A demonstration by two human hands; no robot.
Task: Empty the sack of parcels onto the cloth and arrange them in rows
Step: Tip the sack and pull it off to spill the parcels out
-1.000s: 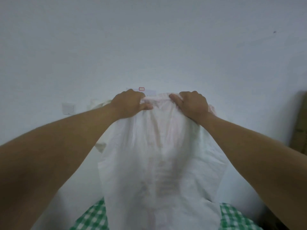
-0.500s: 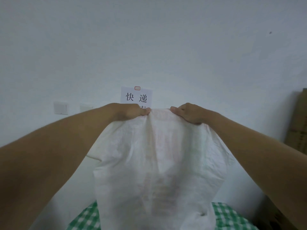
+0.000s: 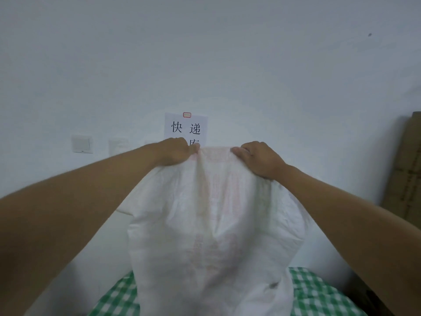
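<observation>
- I hold the sack (image 3: 211, 224) up in front of me by its top edge, both arms stretched out.
- My left hand (image 3: 175, 151) is curled over the left part of that edge, bunching the white weave in its grip.
- My right hand (image 3: 259, 158) is curled over the right part of the same edge, thumb and fingers pinching the material.
- The sack hangs down from my hands, full and bulging lower down; its bottom runs out of view, so I cannot tell which end is up or whether its mouth is open.
- The cloth (image 3: 319, 293), green and white check, shows below the sack on both sides, with the sack over its middle.
- No parcels are in view on the cloth or anywhere beside the sack; I judge they are inside it.
- So the emptying looks barely under way: the sack is raised over the cloth, nothing has visibly come out.
- Left to do, as I judge it: tip out the parcels, put the sack aside, lay them in rows.
- Behind the sack, a paper sign (image 3: 185, 127) hangs on the wall.
</observation>
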